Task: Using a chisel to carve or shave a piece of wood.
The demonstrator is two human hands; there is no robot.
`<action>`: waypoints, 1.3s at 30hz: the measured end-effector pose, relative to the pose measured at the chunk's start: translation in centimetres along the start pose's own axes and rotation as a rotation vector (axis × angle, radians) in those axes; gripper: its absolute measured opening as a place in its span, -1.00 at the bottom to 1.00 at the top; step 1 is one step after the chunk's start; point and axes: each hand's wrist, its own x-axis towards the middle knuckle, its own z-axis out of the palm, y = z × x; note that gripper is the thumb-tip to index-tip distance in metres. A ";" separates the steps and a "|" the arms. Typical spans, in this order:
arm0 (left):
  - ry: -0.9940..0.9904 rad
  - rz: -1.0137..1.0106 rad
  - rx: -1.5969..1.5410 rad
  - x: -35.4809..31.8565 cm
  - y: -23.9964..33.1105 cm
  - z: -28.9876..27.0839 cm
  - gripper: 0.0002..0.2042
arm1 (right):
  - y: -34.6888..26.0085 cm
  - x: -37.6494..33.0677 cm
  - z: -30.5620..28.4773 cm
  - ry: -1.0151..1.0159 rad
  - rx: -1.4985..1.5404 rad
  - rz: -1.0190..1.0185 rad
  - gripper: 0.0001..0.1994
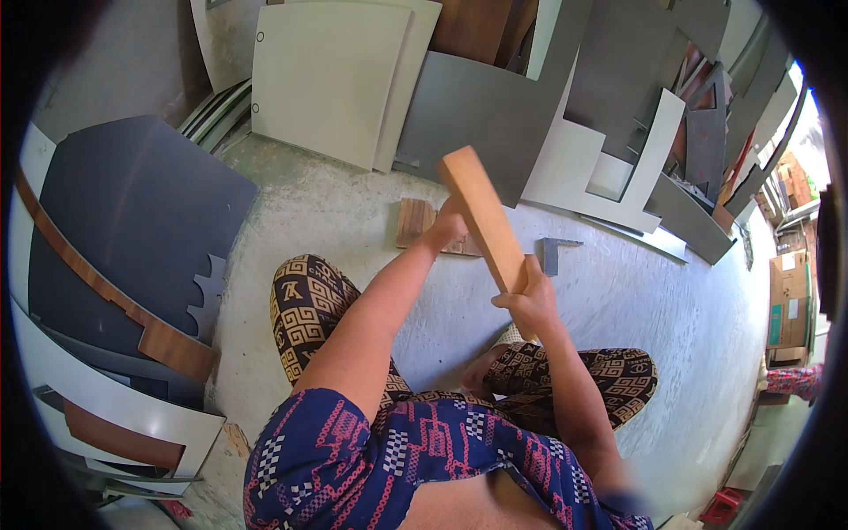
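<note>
From my end I see the wooden block (484,216) raised above the floor (636,291), tilted, its near end clasped by the right hand (535,299), fingers curled round it. The left hand (450,225) is bent in behind the block, which hides its fingers; I can't tell whether they pinch anything. A brown wood-grain piece (413,221), left of the block, is partly covered by that hand and the block. Below the block, a foot (480,369) is half hidden by a trouser leg. The floor is pale grey and scuffed, with a metal square (551,258) lying just right of the block. Beyond the block lean a pale panel (327,84) and a dark grey panel (468,115); far right of it, a cardboard box (789,300) blurs toward the black rim.
</note>
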 end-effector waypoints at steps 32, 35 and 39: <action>0.668 -0.222 0.387 -6.4 6.5 -11.7 -0.71 | 5.4 2.9 6.1 -0.154 -0.079 0.491 -0.13; 0.675 -0.270 0.353 -7.0 6.8 -11.9 -0.71 | 5.0 2.9 6.4 -0.158 -0.078 0.475 -0.14; 0.688 -0.276 0.354 -7.7 7.2 -12.8 -0.72 | 4.8 3.2 6.6 -0.173 -0.063 0.451 -0.16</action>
